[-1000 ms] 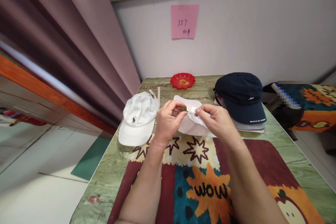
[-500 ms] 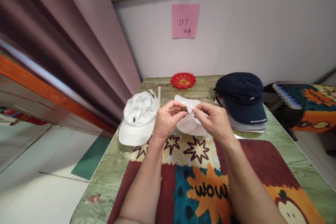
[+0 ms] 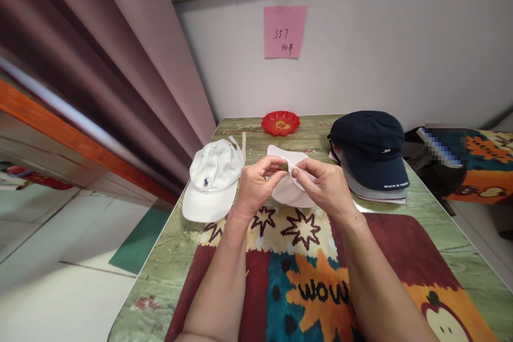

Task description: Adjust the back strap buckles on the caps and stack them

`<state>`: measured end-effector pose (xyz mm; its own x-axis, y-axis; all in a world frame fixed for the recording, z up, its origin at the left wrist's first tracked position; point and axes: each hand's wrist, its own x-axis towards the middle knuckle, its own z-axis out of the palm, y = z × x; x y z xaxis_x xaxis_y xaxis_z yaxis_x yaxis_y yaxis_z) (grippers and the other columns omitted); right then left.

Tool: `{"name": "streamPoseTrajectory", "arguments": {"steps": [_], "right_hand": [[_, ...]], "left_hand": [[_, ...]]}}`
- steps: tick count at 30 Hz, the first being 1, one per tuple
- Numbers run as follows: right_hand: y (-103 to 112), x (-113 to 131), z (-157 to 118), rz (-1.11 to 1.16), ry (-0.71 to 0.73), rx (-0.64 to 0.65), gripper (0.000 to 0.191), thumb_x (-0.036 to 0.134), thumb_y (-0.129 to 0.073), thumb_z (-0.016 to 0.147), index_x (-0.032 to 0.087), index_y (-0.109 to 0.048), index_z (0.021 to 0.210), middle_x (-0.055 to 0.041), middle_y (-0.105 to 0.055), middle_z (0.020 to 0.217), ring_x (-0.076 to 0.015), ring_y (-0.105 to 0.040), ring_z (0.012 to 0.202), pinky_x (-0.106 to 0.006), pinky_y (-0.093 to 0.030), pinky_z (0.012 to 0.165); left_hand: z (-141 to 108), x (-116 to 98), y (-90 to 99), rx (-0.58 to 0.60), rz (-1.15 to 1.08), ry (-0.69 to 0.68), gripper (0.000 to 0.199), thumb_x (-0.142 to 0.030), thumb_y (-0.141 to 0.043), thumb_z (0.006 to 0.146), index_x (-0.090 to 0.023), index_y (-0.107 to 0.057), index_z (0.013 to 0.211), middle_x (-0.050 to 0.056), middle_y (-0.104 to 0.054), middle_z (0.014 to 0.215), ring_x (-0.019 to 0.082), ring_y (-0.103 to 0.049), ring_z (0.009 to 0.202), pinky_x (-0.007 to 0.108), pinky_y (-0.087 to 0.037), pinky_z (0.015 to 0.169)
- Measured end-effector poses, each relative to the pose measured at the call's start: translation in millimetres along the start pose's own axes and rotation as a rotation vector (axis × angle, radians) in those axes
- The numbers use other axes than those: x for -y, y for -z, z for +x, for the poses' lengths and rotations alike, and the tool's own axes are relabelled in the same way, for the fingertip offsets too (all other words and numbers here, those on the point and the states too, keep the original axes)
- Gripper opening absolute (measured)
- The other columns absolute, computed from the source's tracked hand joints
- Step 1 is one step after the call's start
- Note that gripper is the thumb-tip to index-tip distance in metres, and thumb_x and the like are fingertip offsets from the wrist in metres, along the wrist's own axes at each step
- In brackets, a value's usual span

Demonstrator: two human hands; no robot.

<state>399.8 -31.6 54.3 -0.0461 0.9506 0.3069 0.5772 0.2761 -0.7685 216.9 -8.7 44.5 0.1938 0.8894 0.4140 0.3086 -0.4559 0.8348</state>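
A pale whitish cap (image 3: pixel 286 196) lies on the table between my hands, partly hidden by them. At its near-centre, my left hand (image 3: pixel 259 183) is closed in a pinch on the narrow white cap strap (image 3: pixel 292 166). My right hand (image 3: pixel 326 184) pinches the same strap from the other side, with thumb and forefinger pressed together. A small dark spot shows between the left fingertips; I cannot make out whether it is a buckle. To the left sits a white cap (image 3: pixel 212 179) with a small navy emblem and a loose strap behind it.
A navy cap (image 3: pixel 366 144) rests on top of other caps, one with a grey brim (image 3: pixel 379 192), at the right. Behind stands a red scalloped dish (image 3: pixel 280 124). A patterned mat (image 3: pixel 312 278) covers the near table (image 3: pixel 148 278). A curtain (image 3: pixel 132 37) hangs at left.
My fingers have shifted slightly on the strap, and the right fingertips have drawn closer to the left ones. The other caps stay in place.
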Motion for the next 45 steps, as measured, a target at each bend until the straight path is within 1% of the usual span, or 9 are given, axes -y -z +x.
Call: {"name": "streamPoseTrajectory", "arguments": {"steps": [8,15,19,22,26,31,34,39,45], "right_hand": [[10,-3,1,-0.118,0.071,0.073,0.025,0.039,-0.059,0.092,0.023,-0.073,0.078,0.0005,-0.063,0.062,-0.0126,-0.046,0.054,-0.027,-0.029,0.058],[11,-1,0,-0.186,0.045,0.091,0.027,0.043,-0.057,0.093,0.024,-0.072,0.081,-0.0008,-0.066,0.064,-0.014,-0.049,0.055,-0.028,-0.026,0.058],[18,0,-1,-0.131,-0.015,0.134,0.023,0.045,-0.062,0.09,0.025,-0.071,0.095,0.0007,-0.069,0.069,-0.0145,-0.05,0.056,-0.027,-0.029,0.058],[23,-4,0,-0.058,-0.053,0.175,0.02,0.042,-0.062,0.088,0.024,-0.07,0.089,0.0012,-0.068,0.067,-0.0144,-0.052,0.057,-0.027,-0.031,0.057],[24,-13,2,0.056,-0.062,0.172,0.02,0.04,-0.06,0.088,0.022,-0.069,0.083,0.0004,-0.067,0.067,-0.0143,-0.053,0.059,-0.027,-0.033,0.056],[20,-14,3,0.066,-0.036,0.16,0.022,0.04,-0.06,0.088,0.022,-0.071,0.083,0.001,-0.064,0.067,-0.013,-0.048,0.057,-0.027,-0.034,0.057],[16,-10,2,0.073,-0.025,0.155,0.023,0.04,-0.06,0.089,0.021,-0.07,0.081,0.0007,-0.065,0.068,-0.0128,-0.049,0.058,-0.027,-0.034,0.058],[17,-13,2,0.132,-0.053,0.161,0.024,0.043,-0.062,0.09,0.021,-0.071,0.093,-0.0006,-0.069,0.073,-0.0143,-0.055,0.062,-0.026,-0.038,0.058],[26,-23,3,0.192,-0.082,0.239,0.023,0.041,-0.063,0.088,0.02,-0.071,0.085,-0.0009,-0.068,0.072,-0.0145,-0.055,0.063,-0.026,-0.039,0.058]], "left_hand": [[-1,2,0.8,0.087,0.031,-0.129,0.017,-0.017,-0.069,0.087,-0.02,-0.072,0.104,0.002,-0.078,0.1,0.016,-0.075,0.089,0.026,-0.061,0.087],[0,-2,-1.0,0.098,0.13,-0.218,0.017,-0.013,-0.066,0.089,-0.02,-0.07,0.103,0.002,-0.078,0.099,0.014,-0.074,0.087,0.025,-0.059,0.083],[1,2,2.2,0.087,0.213,-0.216,0.018,-0.012,-0.063,0.091,-0.02,-0.069,0.105,0.002,-0.077,0.1,0.015,-0.074,0.087,0.026,-0.058,0.082],[1,5,4.8,0.082,0.228,-0.226,0.018,-0.012,-0.063,0.091,-0.02,-0.068,0.106,0.002,-0.077,0.101,0.015,-0.074,0.088,0.026,-0.057,0.083],[2,5,5.6,0.097,0.239,-0.278,0.018,-0.015,-0.063,0.092,-0.021,-0.068,0.109,0.003,-0.076,0.102,0.016,-0.072,0.089,0.027,-0.056,0.082],[3,4,1.6,0.154,0.27,-0.401,0.018,-0.015,-0.06,0.095,-0.021,-0.066,0.111,0.005,-0.073,0.103,0.018,-0.069,0.096,0.03,-0.055,0.085],[4,3,-0.3,0.162,0.278,-0.437,0.019,-0.014,-0.058,0.096,-0.021,-0.065,0.112,0.007,-0.071,0.107,0.02,-0.066,0.102,0.033,-0.054,0.088],[4,5,4.9,0.141,0.311,-0.401,0.017,-0.015,-0.059,0.095,-0.02,-0.065,0.11,0.007,-0.069,0.104,0.02,-0.065,0.1,0.034,-0.053,0.087],[6,10,11.2,0.119,0.308,-0.387,0.016,-0.017,-0.06,0.095,-0.02,-0.066,0.109,0.007,-0.07,0.105,0.02,-0.066,0.102,0.034,-0.054,0.089]]}}
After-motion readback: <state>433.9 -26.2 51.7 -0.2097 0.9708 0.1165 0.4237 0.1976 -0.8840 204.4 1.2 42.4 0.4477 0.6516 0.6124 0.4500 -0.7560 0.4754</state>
